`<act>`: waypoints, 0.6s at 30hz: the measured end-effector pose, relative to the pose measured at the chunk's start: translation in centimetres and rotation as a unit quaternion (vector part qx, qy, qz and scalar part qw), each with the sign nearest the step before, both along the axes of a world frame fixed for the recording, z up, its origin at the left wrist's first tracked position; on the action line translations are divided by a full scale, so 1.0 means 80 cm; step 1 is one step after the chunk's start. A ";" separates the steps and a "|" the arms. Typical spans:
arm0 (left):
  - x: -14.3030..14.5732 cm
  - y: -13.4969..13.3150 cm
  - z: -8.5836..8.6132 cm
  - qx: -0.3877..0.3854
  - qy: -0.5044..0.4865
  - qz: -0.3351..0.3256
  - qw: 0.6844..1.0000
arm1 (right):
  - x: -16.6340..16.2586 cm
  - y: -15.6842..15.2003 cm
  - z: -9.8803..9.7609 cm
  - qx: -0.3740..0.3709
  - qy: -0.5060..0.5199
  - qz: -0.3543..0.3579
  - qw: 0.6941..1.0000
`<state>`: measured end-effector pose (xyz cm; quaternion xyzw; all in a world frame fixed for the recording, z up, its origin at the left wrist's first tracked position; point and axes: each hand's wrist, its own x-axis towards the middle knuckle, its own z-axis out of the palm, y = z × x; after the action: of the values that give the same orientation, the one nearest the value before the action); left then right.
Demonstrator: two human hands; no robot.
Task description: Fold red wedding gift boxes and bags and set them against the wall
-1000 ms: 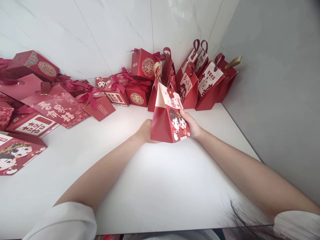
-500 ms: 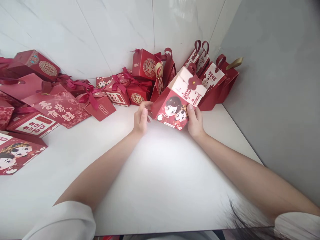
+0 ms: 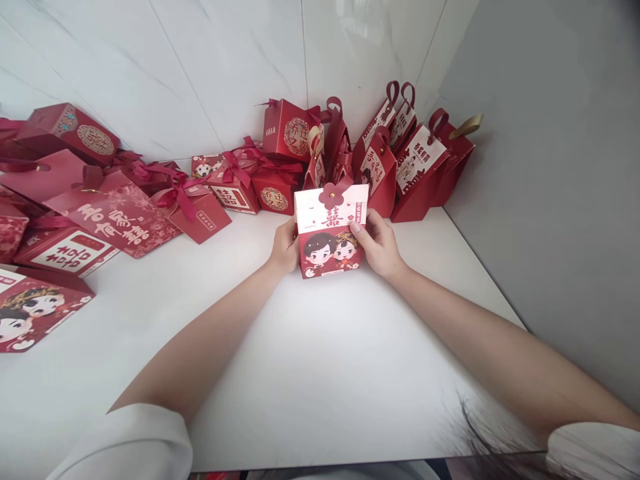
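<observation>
A red and white gift box (image 3: 333, 233) with a flower-shaped clasp and two cartoon faces stands upright in the middle of the table. My left hand (image 3: 287, 245) grips its left side, the fingers partly hidden behind it. On the right side, my right hand (image 3: 377, 240) holds the box with the thumb on its front face and the other fingers around the back. Just behind it are red bags with loop handles, among them a red bag (image 3: 377, 170) with a pale label.
Red boxes with ribbons (image 3: 235, 183) and a stacked box (image 3: 287, 130) line the wall (image 3: 250, 60). More gift boxes (image 3: 73, 250) crowd the left of the white table (image 3: 320, 373). A grey panel (image 3: 560, 200) borders the right side.
Both hands have brought the gift box left and down toward me. It has turned from tilted to upright, its front now facing me, and the left hand has closed on its side.
</observation>
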<state>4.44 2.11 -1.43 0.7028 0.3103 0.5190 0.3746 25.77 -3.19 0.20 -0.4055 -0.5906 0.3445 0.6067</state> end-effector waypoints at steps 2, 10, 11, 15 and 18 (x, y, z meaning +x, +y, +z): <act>0.001 0.002 0.002 -0.016 -0.017 0.013 1.000 | 0.000 0.002 -0.002 -0.003 0.008 0.009 1.000; 0.001 0.007 -0.002 -0.042 -0.023 0.028 0.998 | 0.000 0.005 -0.009 -0.025 0.031 0.040 0.998; 0.001 0.007 -0.002 -0.044 -0.021 0.028 0.998 | 0.001 0.005 -0.009 -0.027 0.028 0.038 0.999; 0.000 0.007 -0.001 -0.051 -0.014 0.034 0.998 | 0.000 0.004 -0.006 -0.033 0.017 0.036 0.999; 0.000 0.008 -0.001 -0.057 -0.013 0.039 0.997 | 0.000 0.003 -0.003 -0.036 0.005 0.032 0.999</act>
<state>4.47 2.72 -1.49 0.6604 0.3619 0.5240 0.3979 25.80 -2.97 -0.05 -0.4066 -0.5876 0.3868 0.5829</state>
